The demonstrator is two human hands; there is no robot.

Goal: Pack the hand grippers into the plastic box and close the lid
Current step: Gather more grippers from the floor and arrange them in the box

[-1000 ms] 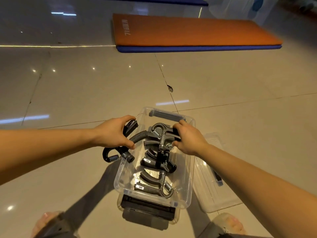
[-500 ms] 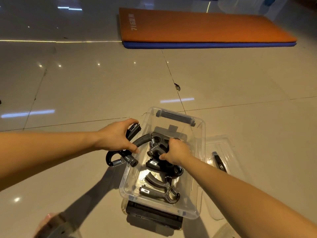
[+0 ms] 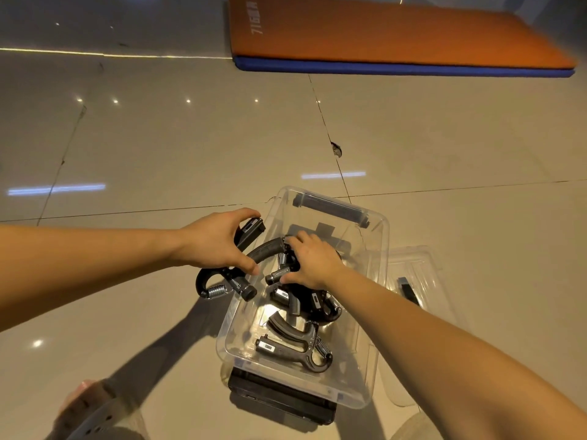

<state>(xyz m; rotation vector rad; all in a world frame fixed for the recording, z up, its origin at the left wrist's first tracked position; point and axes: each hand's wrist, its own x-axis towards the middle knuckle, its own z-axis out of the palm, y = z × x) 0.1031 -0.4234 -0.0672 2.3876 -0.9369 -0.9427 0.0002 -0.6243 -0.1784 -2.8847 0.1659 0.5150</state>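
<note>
Plastic box (image 3: 373,328): clear, lid off, standing on the tiled floor (image 3: 158,147) on top of a flat black object (image 3: 279,400) that shows under its near end; grey handle bar on the far rim. Lid (image 3: 422,268): clear, lying flat on the floor just beside the box's right wall, one black clip on it. Hand grippers: black with steel springs, four in view. Near hand gripper (image 3: 292,347): lying on the box bottom at the near end. Middle hand gripper (image 3: 306,304): inside the box, partly hidden by the right wrist. Far hand gripper (image 3: 275,277): inside the box under the right hand (image 3: 313,262), whose fingers curl over it with the thumb against its knobbed end; whether it rests on the bottom cannot be told. Outer hand gripper (image 3: 265,249): held by the left hand (image 3: 216,246), fingers and thumb wrapped round its body; its curved handle reaches over the box's left rim, its spring loop hangs outside. Mat (image 3: 381,33): orange over blue, flat on the floor, well apart beyond the box
</note>
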